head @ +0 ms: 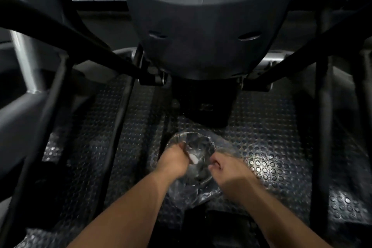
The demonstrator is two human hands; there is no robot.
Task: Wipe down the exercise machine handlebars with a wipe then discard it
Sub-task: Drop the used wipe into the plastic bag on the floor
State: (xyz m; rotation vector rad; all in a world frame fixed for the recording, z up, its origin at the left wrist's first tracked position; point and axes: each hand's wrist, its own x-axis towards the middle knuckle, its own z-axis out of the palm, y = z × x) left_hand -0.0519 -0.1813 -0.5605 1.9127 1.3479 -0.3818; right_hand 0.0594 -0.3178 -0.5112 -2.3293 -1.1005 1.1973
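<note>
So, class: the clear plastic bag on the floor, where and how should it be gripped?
At the rim of the clear plastic bag, from above, one hand on each side, as the left hand and right hand do: thin, limp film sags unless pulled apart.

Left hand's [174, 158] fingertips hidden inside the clear bag [198, 148]; wipe [194, 159] blurred; forearms cut off below.

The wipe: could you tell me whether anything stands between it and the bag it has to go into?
Nothing visible does. The left hand and right hand hold the clear plastic bag's mouth open, and the white wipe already sits in the opening, beside the left hand's fingers.
</note>
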